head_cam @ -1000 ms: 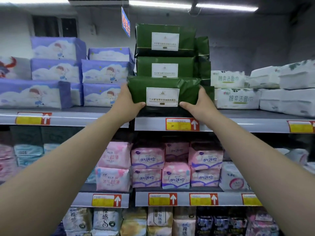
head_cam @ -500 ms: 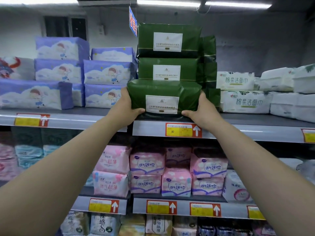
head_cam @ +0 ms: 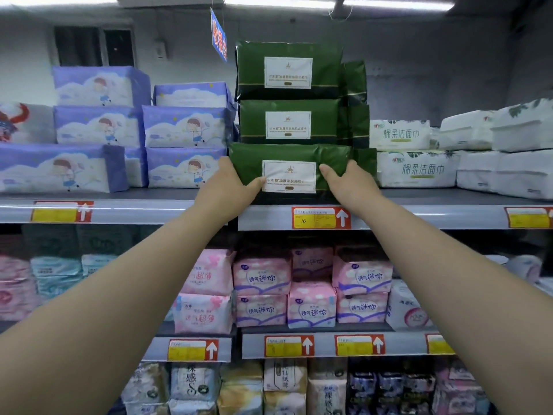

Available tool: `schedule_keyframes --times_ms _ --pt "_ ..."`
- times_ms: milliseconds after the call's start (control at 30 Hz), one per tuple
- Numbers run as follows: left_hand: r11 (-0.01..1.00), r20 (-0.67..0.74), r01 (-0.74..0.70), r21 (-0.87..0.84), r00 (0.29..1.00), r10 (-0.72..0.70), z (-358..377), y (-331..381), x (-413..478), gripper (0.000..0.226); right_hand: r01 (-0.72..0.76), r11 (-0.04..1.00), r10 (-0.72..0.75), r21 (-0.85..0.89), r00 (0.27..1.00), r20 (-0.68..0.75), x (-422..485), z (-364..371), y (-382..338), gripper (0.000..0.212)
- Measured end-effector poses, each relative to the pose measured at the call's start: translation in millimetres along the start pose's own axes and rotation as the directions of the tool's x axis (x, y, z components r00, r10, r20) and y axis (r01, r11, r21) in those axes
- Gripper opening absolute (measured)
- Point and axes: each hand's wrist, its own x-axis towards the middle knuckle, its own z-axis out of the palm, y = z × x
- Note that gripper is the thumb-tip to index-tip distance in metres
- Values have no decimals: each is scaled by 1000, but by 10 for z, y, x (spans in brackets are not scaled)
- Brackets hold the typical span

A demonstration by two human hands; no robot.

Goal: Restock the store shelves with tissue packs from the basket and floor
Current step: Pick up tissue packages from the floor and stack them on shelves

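Note:
A dark green tissue pack [head_cam: 288, 163] with a white label lies at the bottom of a green stack on the top shelf [head_cam: 149, 209]. My left hand [head_cam: 226, 187] grips its left end, thumb across the front. My right hand [head_cam: 348, 182] grips its right end, thumb on the front beside the label. Two more green packs [head_cam: 288, 97] are stacked above it, with others standing behind at the right. The basket and the floor are out of view.
Purple tissue packs [head_cam: 185, 127] fill the shelf to the left, white packs [head_cam: 416, 167] to the right. Pink packs [head_cam: 311, 304] sit on the middle shelf, more packs on the lowest. A blue sign [head_cam: 219, 34] hangs above the stack.
The green pack has gone further back onto the shelf, under the stack. Both thumbs have shifted inward across its front, towards the label.

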Motion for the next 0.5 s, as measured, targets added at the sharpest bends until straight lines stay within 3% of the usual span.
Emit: schedule_keyframes --times_ms 67,167,300,400,500 --pt "1000 49 6 10 999 -7 -2 0 -34 75 -18 997 12 -79 997 -81 -115 63 -59 71" --pt "984 77 -32 178 997 18 61 -16 -252 92 45 967 -90 -252 981 -171 -450 177 -66 85" --pt "890 187 -319 327 945 270 207 -129 -711 83 197 865 -245 -461 968 -47 -1003 270 138 81" --pt "824 358 -482 297 857 372 334 -191 -967 79 186 809 -175 -557 982 74 -1408 222 407 81" --pt "791 471 -561 244 781 409 498 -119 -1180 80 102 787 -52 -608 994 100 -1800 79 704 83"
